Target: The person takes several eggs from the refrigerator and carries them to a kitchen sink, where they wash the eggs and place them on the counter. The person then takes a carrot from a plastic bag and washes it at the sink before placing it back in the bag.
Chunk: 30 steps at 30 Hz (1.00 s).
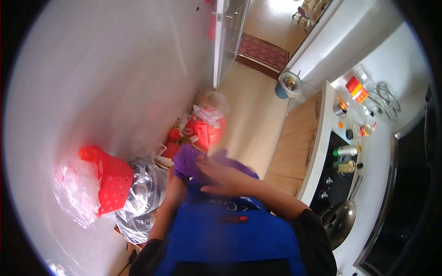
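Note:
A purple cloth (188,160) is bunched over my left hand (179,177), hiding nearly all its fingers, so its grip cannot be seen. My right hand (222,177) is motion-blurred, palm down against the cloth, with its thumb apart from the fingers. More of the purple cloth (233,164) shows beyond its knuckles. Both hands are in front of my blue apron (228,234), which bears white lettering.
A red perforated basket (117,183) with plastic bags stands at left. Beyond my hands are red items and bags (207,127) by the wall. At right, the counter (312,162) holds a black stove (331,172), bottles and a pan (340,220). A bin (283,90) stands near the doorway.

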{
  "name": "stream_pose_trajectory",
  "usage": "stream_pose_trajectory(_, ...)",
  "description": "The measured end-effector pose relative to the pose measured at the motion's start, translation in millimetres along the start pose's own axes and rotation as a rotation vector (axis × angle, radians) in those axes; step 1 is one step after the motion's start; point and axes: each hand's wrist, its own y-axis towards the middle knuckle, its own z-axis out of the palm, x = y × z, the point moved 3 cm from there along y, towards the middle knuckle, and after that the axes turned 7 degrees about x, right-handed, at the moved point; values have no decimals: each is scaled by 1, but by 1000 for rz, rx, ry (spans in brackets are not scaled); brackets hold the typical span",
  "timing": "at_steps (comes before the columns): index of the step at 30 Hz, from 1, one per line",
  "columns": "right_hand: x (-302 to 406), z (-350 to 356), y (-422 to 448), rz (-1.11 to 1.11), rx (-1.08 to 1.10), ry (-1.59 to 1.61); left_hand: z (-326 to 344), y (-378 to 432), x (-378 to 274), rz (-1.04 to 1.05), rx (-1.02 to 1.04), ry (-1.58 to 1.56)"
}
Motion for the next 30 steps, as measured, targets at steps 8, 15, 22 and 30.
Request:
stream_pose_trajectory(8,-158,-232,101,41,-277,-81,-1,139,-46,132,-239,-357)
stream_pose_trajectory(15,-361,-454,286,180,-735,-577,15,298,-102,-24,-546,-530)
stream_pose_trajectory(22,-436,-493,333,268,-447,-958,55,410,-168,29,-592,-432)
stream_pose_trajectory(30,-451,-518,288,128,-475,-973,63,557,-218,147,-418,3)
